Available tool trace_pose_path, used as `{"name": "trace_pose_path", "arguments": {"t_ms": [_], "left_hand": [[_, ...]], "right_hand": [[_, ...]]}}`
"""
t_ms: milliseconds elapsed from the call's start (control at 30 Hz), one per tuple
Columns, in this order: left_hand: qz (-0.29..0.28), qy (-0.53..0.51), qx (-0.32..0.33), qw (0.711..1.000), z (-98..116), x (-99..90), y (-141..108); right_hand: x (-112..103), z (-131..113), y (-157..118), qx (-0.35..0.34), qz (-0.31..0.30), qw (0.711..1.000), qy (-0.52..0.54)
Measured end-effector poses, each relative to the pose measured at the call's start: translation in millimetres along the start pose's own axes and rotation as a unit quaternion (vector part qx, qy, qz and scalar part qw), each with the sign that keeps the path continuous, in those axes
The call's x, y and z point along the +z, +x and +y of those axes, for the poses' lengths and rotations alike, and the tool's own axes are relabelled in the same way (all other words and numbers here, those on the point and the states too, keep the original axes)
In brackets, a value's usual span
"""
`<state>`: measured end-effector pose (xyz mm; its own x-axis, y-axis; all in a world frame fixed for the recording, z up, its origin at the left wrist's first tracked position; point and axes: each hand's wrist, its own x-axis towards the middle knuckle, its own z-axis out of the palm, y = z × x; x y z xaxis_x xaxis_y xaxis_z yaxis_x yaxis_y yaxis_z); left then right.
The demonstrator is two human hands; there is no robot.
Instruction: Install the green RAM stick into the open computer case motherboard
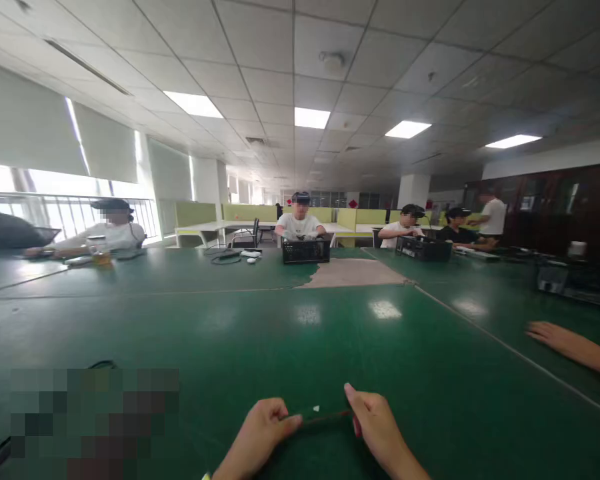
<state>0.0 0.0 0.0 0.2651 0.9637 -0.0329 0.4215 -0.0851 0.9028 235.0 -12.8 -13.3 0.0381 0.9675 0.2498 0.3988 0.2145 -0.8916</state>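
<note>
Low in the head view, my left hand and my right hand are raised over the green table. Between them runs a thin, dark reddish strip, blurred and hard to make out. The left fingers are closed round its left end, thumb pointing right. My right hand is closed at the other end, where a bit of red shows under the fingers. A small white piece appears just above the strip; whether it touches the strip is unclear.
Another person's hand lies on the table at the right. Across the table, people sit behind black baskets. Cables lie left of the middle basket. A bare brownish patch marks the table covering. Blurred blocks hide the lower left.
</note>
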Motion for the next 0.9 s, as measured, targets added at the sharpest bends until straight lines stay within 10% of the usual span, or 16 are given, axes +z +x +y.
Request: {"name": "trace_pose_path", "arguments": {"t_ms": [900], "left_hand": [[-0.035, -0.088, -0.035, 0.995, 10, -16.7, -8]], "right_hand": [[1, -18, -26, -0.003, -0.015, 0.998, 0.067]]}}
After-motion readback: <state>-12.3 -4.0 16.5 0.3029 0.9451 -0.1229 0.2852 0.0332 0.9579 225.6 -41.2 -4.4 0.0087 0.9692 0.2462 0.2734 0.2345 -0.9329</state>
